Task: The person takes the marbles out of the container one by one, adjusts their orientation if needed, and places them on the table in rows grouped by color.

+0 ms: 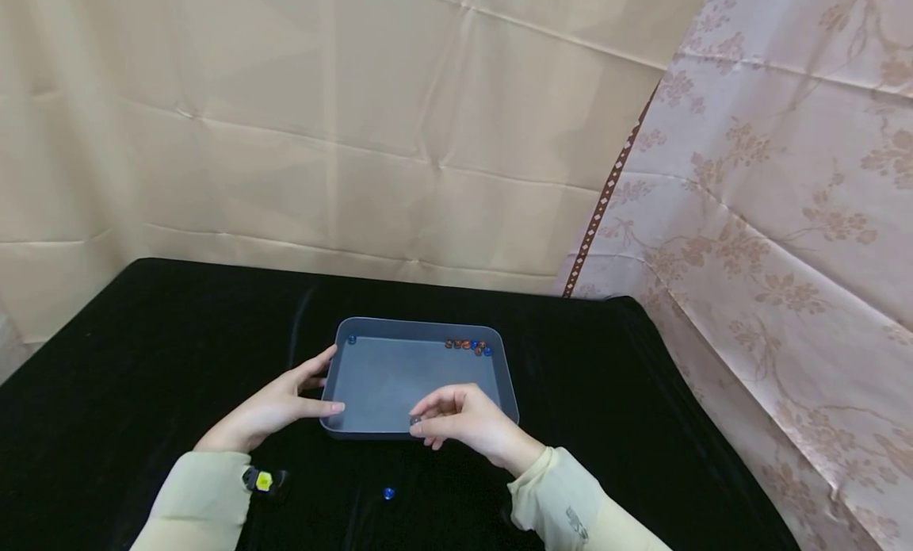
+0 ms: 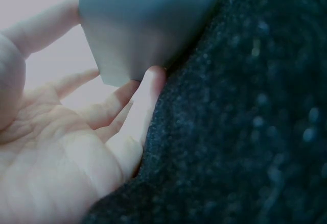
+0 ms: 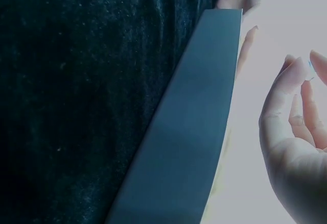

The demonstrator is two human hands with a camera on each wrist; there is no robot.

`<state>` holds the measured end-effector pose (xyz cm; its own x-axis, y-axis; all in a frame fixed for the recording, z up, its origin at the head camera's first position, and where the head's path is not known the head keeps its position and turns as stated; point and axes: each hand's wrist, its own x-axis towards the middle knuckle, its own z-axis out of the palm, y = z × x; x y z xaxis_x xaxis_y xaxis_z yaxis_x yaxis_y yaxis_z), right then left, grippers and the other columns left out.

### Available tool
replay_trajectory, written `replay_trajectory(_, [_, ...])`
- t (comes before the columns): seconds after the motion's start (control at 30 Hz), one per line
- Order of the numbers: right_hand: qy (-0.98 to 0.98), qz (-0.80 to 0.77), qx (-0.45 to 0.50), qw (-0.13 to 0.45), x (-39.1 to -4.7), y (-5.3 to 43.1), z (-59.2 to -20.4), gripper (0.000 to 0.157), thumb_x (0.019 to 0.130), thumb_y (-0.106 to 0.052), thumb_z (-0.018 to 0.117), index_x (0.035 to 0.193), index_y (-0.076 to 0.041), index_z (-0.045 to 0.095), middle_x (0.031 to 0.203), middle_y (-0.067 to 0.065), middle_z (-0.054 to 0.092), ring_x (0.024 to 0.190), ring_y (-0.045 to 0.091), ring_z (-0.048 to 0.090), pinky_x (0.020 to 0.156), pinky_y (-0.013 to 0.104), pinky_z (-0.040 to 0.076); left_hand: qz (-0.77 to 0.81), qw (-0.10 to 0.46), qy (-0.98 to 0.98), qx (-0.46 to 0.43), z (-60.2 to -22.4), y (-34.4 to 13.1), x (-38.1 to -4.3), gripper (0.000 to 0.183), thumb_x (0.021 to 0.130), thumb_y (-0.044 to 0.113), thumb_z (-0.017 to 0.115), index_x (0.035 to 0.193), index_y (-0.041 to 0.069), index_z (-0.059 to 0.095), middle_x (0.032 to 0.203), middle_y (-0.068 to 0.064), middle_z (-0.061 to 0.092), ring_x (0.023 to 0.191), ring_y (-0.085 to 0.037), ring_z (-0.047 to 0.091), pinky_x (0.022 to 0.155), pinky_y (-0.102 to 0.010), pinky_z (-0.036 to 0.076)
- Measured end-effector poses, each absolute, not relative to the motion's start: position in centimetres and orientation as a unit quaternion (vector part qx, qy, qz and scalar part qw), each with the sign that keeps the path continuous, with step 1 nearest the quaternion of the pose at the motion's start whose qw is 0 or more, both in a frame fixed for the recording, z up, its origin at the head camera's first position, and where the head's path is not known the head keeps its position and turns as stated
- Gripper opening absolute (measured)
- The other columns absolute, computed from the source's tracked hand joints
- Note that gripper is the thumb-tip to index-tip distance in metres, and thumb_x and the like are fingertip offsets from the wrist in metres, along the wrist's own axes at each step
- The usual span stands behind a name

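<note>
A grey-blue rectangular tray (image 1: 399, 369) lies on the black cloth. My left hand (image 1: 281, 404) holds its left side, the thumb over the rim; in the left wrist view, fingers (image 2: 152, 83) touch the outer wall. Over the tray's near edge, my right hand (image 1: 471, 424) pinches a small glass marble (image 1: 415, 419) between thumb and fingertips. That marble is mostly hidden in the right wrist view. Inside the tray, several amber and blue marbles (image 1: 467, 345) gather at the far right corner. One blue marble (image 1: 352, 340) sits at the far left corner.
A blue marble (image 1: 388, 494) lies on the black cloth (image 1: 613, 456) in front of the tray. Beside the left sleeve is a dark object with a yellow-green face (image 1: 264, 481). Cream curtain (image 1: 285, 139) and floral cloth (image 1: 785, 218) hang behind and at right.
</note>
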<state>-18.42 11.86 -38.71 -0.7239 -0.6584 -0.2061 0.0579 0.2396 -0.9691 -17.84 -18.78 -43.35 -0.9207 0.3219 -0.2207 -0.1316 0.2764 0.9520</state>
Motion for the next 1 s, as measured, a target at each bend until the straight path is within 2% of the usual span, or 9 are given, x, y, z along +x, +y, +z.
replay_trajectory(0.5, [0.724,-0.574,-0.216,0.314,-17.6,12.4,-39.3,0.033,0.089,-0.008,0.068,0.113,0.014,0.061,0.083,-0.007,0.07,0.071,0.008,0.064,0.067,0.021,0.056,0.598,0.187,0.776,0.067,-43.6,-18.9,-17.9,0.091,0.092,0.021,0.067,0.16,0.014,0.007,0.164,-0.025,0.009,0.141,-0.051,0.023,0.108,-0.069,0.032])
replay_trajectory(0.73, [0.717,-0.578,-0.223,0.318,-17.4,12.8,-39.7,0.037,0.088,-0.006,0.068,0.114,0.019,0.058,0.085,-0.005,0.072,0.071,0.007,0.065,0.066,0.02,0.056,0.6,0.187,0.775,0.071,-43.5,-18.9,-17.9,0.091,0.092,0.021,0.067,0.16,0.014,0.007,0.164,-0.025,0.008,0.141,-0.052,0.023,0.108,-0.068,0.033])
replay_trajectory(1.0, [0.712,-0.578,-0.229,0.326,-17.0,13.2,-39.9,0.035,0.089,-0.006,0.067,0.114,0.017,0.059,0.088,-0.002,0.073,0.071,0.007,0.065,0.066,0.02,0.056,0.594,0.185,0.78,0.066,-43.4,-18.8,-17.9,0.091,0.092,0.023,0.068,0.16,0.015,0.008,0.164,-0.024,0.009,0.141,-0.051,0.023,0.109,-0.069,0.031])
